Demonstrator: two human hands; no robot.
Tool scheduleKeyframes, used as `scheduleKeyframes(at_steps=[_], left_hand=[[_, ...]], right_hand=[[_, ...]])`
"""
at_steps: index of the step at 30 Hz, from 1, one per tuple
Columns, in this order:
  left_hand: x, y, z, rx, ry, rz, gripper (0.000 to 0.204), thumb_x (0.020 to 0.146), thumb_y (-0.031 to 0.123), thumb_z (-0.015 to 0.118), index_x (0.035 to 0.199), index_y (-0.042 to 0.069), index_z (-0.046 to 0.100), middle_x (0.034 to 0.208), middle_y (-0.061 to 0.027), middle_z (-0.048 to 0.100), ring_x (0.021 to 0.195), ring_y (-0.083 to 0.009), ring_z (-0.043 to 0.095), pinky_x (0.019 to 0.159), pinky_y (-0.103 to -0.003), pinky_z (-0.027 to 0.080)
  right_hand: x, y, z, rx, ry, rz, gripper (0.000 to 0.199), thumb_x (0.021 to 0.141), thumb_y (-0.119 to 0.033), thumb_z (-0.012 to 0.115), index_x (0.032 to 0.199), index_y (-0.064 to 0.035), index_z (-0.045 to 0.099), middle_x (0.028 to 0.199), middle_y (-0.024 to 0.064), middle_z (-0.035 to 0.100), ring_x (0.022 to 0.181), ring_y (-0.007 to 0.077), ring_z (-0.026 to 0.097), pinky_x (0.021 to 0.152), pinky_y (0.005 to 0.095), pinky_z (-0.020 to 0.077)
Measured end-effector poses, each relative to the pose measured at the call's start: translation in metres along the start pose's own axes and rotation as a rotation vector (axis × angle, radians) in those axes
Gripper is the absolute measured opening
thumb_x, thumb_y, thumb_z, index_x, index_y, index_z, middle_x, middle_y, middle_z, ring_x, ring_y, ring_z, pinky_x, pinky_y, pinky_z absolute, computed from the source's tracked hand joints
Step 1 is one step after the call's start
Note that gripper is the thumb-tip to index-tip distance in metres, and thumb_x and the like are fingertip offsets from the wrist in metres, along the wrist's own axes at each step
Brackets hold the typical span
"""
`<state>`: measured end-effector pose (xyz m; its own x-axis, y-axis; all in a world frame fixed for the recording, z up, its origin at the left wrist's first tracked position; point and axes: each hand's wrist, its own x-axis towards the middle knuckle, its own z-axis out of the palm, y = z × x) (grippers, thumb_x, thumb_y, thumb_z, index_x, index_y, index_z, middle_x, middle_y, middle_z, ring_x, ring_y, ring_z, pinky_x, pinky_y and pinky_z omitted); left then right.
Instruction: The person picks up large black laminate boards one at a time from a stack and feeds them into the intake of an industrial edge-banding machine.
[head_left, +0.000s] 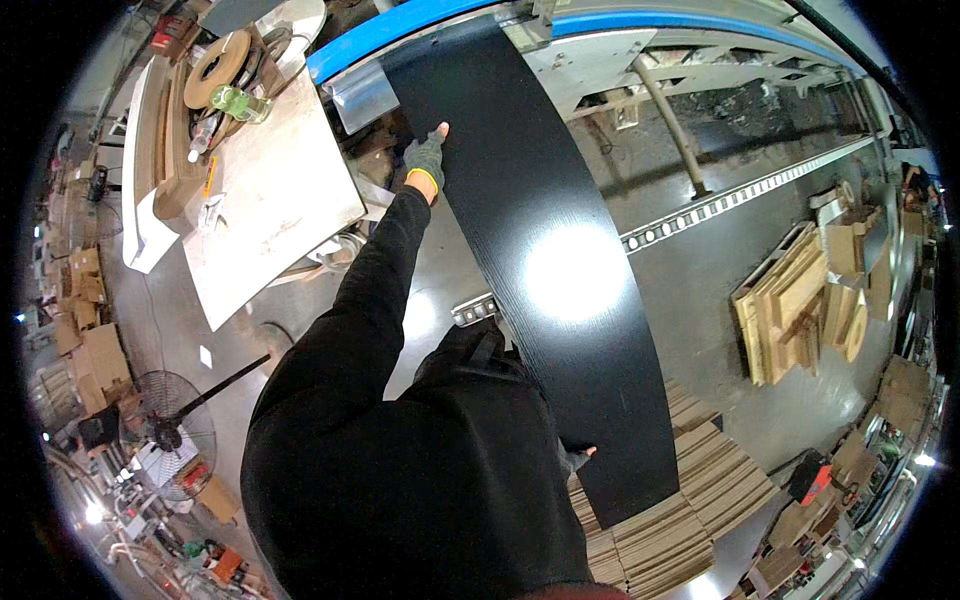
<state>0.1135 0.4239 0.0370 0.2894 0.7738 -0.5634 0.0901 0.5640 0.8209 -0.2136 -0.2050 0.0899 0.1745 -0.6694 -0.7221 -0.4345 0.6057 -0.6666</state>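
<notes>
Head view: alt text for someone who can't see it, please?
A person's gloved left hand grips a long black board by its edge, toward the far end; the right hand, mostly hidden, touches it near the other end. Stacked tan panels lie near that end; a white table stands left.

Glossy grey floor [695,310], white tabletop [285,215], caged fan [165,430]; cardboard boxes [102,355] at left, bright lamp [95,513]

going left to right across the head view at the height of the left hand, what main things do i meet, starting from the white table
White table → gloved left hand → glossy black panel → slanted pole → perforated rail.
</notes>
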Motion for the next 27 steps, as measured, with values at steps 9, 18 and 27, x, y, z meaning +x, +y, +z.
scheduleKeyframes(at_steps=[9,18,27], left_hand=[[-0.006,0.067,0.029,0.095,-0.035,-0.111,0.078,0.070,0.032,0.092,0.129,-0.002,0.056,0.127,-0.0135,0.063,0.111,-0.0289,0.061,0.095,-0.037,0.049],[0.006,0.059,0.043,0.297,0.132,-0.025,0.112,0.062,0.048,0.092,0.143,-0.008,0.039,0.136,-0.0225,0.055,0.119,-0.0348,0.059,0.100,-0.042,0.049],[0.022,0.036,0.079,0.252,0.102,0.095,0.095,0.067,0.038,0.093,0.136,-0.008,0.047,0.127,-0.0186,0.060,0.110,-0.0307,0.062,0.096,-0.038,0.050]], right_hand=[[-0.060,-0.005,0.030,-0.361,-0.252,-0.027,0.121,0.070,-0.082,0.064,0.157,-0.0094,0.023,0.162,0.0116,0.024,0.143,0.0381,0.029,0.117,0.0550,0.0270],[0.033,0.004,-0.028,0.145,-0.168,0.330,0.108,0.078,-0.075,0.064,0.154,-0.0070,0.028,0.160,0.0096,0.028,0.140,0.0333,0.034,0.116,0.0440,0.0338],[0.003,-0.045,0.041,0.214,-0.014,0.288,0.090,0.074,-0.066,0.074,0.136,-0.0046,0.054,0.143,0.0077,0.053,0.125,0.0295,0.051,0.105,0.0417,0.0452]])
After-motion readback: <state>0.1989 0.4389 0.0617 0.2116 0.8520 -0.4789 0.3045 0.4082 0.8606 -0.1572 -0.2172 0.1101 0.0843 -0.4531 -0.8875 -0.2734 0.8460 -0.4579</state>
